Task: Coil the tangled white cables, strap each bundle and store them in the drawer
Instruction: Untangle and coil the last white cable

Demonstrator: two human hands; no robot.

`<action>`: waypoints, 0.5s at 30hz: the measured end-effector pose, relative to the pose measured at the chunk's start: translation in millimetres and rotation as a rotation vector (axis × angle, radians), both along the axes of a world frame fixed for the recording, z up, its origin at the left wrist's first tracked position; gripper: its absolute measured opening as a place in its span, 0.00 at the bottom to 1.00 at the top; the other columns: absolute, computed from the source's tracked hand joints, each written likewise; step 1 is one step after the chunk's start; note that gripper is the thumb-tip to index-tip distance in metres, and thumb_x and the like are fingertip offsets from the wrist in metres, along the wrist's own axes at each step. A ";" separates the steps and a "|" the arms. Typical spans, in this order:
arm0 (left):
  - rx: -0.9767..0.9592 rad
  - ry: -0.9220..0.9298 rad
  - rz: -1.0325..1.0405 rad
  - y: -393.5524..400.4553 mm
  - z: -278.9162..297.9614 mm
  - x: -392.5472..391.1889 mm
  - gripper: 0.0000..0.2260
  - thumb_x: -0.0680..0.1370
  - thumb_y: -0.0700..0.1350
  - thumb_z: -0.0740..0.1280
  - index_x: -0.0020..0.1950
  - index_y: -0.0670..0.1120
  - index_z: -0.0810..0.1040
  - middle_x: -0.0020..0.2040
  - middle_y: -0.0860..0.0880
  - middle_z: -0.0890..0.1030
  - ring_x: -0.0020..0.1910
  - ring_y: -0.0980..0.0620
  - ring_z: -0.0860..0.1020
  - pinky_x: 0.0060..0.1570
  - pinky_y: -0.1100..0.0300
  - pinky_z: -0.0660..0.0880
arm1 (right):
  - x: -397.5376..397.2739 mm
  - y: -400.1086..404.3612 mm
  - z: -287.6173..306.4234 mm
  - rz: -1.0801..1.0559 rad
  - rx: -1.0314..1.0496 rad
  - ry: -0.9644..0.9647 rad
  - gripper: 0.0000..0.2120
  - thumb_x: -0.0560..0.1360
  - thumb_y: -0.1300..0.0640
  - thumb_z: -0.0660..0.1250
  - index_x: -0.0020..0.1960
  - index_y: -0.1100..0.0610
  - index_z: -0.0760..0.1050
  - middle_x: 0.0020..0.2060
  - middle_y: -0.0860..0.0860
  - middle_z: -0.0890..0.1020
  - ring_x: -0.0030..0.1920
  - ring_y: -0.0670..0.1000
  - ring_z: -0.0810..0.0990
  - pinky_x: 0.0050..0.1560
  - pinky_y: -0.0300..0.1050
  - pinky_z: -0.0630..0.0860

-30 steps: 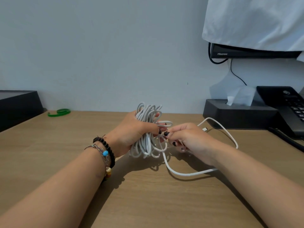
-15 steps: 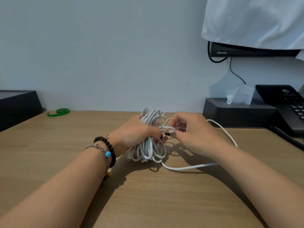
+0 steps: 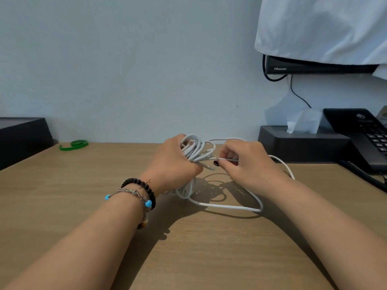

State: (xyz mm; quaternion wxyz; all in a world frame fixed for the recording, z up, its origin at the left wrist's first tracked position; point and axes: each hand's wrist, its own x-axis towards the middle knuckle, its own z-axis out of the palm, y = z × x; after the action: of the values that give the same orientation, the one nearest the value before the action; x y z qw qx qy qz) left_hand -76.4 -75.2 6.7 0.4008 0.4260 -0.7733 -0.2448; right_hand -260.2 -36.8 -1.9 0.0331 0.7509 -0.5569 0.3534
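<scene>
A bundle of white cable [image 3: 195,150] stands upright at the middle of the wooden desk [image 3: 62,197], its lower loops touching the top. My left hand [image 3: 173,164] grips the bundle round its middle, bracelets on that wrist. My right hand [image 3: 245,164] pinches one white strand just right of the bundle. From there a loose length of cable [image 3: 230,206] loops across the desk under my right forearm and back behind the hand. A green strap [image 3: 73,145] lies curled at the back left by the wall.
A black box [image 3: 23,137] sits at the left edge. At the back right stand a black tissue box [image 3: 301,144] and a black desk phone [image 3: 364,132] with its cord. A cloth-covered monitor [image 3: 314,65] hangs on the wall above.
My right hand has carried the strand up and over to the right side of the bundle. The bundle has shifted right and a little away, and the loose loop has shortened.
</scene>
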 end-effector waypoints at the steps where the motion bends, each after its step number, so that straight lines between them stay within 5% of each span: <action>1: -0.029 0.027 0.010 -0.1 0.2 0.1 0.09 0.66 0.41 0.72 0.42 0.47 0.76 0.37 0.49 0.79 0.35 0.48 0.78 0.37 0.52 0.77 | -0.1 0.2 1.1 -0.005 -0.011 -0.002 0.04 0.76 0.56 0.70 0.43 0.53 0.76 0.38 0.44 0.76 0.41 0.46 0.75 0.41 0.40 0.72; 5: 0.175 0.357 -0.060 6.1 7.0 4.7 0.08 0.70 0.33 0.73 0.42 0.42 0.77 0.35 0.45 0.80 0.32 0.48 0.79 0.37 0.53 0.80 | -3.5 1.0 2.7 -0.042 -0.153 -0.020 0.09 0.76 0.52 0.69 0.38 0.53 0.75 0.34 0.48 0.78 0.37 0.51 0.76 0.39 0.49 0.74; 9: 0.436 0.672 -0.294 8.0 11.3 17.7 0.03 0.66 0.38 0.71 0.38 0.41 0.80 0.33 0.42 0.77 0.27 0.47 0.76 0.30 0.59 0.76 | -12.2 3.2 3.1 -0.066 -0.219 -0.088 0.15 0.76 0.46 0.67 0.36 0.55 0.76 0.29 0.48 0.78 0.33 0.52 0.75 0.36 0.50 0.72; 15: 0.514 1.033 -0.359 1.7 17.4 29.0 0.06 0.68 0.37 0.66 0.35 0.47 0.80 0.37 0.48 0.80 0.34 0.52 0.77 0.36 0.62 0.77 | -21.2 3.2 5.8 0.079 -0.076 -0.465 0.19 0.78 0.48 0.67 0.31 0.56 0.71 0.24 0.49 0.72 0.28 0.51 0.72 0.34 0.47 0.68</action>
State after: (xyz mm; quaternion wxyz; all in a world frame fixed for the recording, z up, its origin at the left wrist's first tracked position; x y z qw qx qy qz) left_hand -47.4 -73.6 24.1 0.5614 0.1981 -0.4544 -0.6626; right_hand -281.4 -33.6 3.9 -0.0818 0.6686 -0.5060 0.5387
